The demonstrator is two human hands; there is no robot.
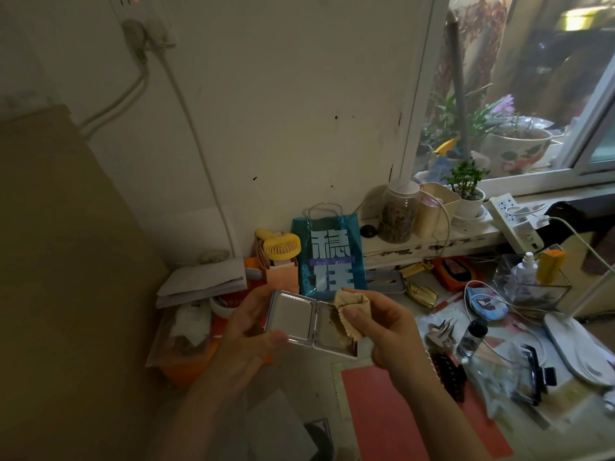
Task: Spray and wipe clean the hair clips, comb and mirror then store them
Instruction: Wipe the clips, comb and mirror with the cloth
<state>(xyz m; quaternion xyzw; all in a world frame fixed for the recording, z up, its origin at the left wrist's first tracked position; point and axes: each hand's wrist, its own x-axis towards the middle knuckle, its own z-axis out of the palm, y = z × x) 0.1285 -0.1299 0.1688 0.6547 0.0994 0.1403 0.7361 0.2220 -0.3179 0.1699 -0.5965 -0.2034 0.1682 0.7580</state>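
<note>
Mirror (311, 322) before bag (327, 257); 2 clips (447, 369) right; bottle (472, 337) beside.

Cluttered desk (319, 387), red mat (382, 410), dark claw clip (447, 371), teal bag (329, 257), small bottle (472, 337)

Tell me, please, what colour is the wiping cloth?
Tan/beige cloth, pinched in the right hand; head view.

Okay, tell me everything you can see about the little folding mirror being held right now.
The folding mirror is a small square compact with a silvery, metal-looking frame, hinged down the middle and opened flat into two panels that face the camera. It is held up above the cluttered desk, in front of the blue gift bag. The left hand grips the left panel, thumb on its lower edge. The right hand pinches a tan cloth with a zigzag edge and presses it against the right panel, covering part of it.
</note>
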